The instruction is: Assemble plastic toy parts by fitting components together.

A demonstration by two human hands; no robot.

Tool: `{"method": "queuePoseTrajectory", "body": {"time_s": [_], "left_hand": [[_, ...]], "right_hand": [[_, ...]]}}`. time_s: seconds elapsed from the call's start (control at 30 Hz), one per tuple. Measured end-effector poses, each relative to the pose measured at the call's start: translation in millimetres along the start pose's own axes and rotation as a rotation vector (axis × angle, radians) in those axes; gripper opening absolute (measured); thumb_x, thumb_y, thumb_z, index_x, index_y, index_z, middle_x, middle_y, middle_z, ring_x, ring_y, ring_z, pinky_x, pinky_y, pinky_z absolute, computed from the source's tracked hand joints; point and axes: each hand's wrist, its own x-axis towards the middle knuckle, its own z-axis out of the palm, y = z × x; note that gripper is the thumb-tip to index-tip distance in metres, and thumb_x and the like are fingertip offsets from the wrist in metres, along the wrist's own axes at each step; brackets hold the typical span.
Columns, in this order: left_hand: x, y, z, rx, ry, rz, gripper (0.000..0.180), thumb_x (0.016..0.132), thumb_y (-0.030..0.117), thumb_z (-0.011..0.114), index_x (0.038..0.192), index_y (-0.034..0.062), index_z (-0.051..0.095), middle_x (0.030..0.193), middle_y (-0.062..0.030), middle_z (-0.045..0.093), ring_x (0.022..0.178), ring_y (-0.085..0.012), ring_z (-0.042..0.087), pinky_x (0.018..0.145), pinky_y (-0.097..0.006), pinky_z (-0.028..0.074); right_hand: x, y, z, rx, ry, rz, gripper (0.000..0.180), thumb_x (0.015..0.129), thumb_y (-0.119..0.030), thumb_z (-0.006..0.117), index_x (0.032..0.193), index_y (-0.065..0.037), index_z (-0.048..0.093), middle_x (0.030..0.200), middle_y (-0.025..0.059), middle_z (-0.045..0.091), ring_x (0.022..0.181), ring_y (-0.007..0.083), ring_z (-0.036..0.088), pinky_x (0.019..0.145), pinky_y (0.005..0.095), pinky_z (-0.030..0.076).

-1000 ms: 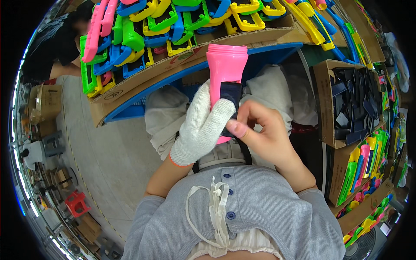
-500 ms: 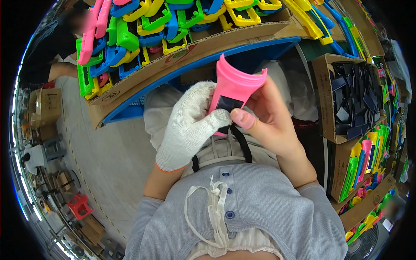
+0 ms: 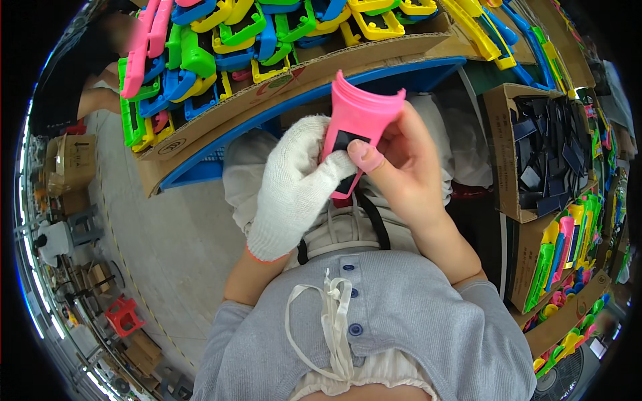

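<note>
Above my lap, both hands hold a pink curved plastic part (image 3: pixel 363 113) with a wide, scooped upper end and a narrower lower end. A dark rectangular panel (image 3: pixel 342 142) lies on its face. My left hand (image 3: pixel 291 180), in a white knitted glove, grips the part from the left, its thumb on the dark panel. My bare right hand (image 3: pixel 408 167) is closed round the right side, with the thumb pressed on the panel beside the gloved thumb. The fingers behind the part are mostly hidden.
Ahead, a cardboard box (image 3: pixel 314 67) full of coloured plastic frames rests over a blue crate (image 3: pixel 194 175). To the right stands a box (image 3: pixel 501 147) of dark flat panels, with coloured strips (image 3: pixel 558 247) below it. A red stool (image 3: pixel 124 316) stands at left.
The pink part has turned slightly and moved a little toward the upper left. My right thumb has shifted up and left onto the dark panel.
</note>
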Motion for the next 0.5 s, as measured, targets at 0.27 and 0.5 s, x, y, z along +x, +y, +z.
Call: {"method": "queuePoseTrajectory", "body": {"time_s": [0.27, 0.5], "left_hand": [[9.5, 8.3, -8.1, -0.215, 0.132, -0.068, 0.024, 0.084, 0.000, 0.057, 0.108, -0.0034, 0.052, 0.095, -0.0057, 0.060, 0.084, -0.0094, 0.058, 0.075, -0.023, 0.047], [8.0, 6.8, -0.3, -0.198, 0.152, 0.044, 0.028, 0.084, -0.002, 0.056, 0.112, -0.0019, 0.050, 0.099, -0.0053, 0.059, 0.089, -0.0104, 0.058, 0.079, -0.025, 0.047]], "right_hand": [[-3.7, 22.4, -18.4, 0.115, -0.293, 0.399, 0.032, 0.085, -0.012, 0.065, 0.110, 0.000, 0.048, 0.096, 0.0049, 0.058, 0.087, 0.0099, 0.057, 0.077, 0.0244, 0.047], [-10.9, 23.0, -4.2, -0.158, -0.107, 0.114, 0.020, 0.084, -0.011, 0.065, 0.096, 0.001, 0.054, 0.086, 0.0055, 0.062, 0.081, 0.0098, 0.060, 0.071, 0.0246, 0.049]]}}
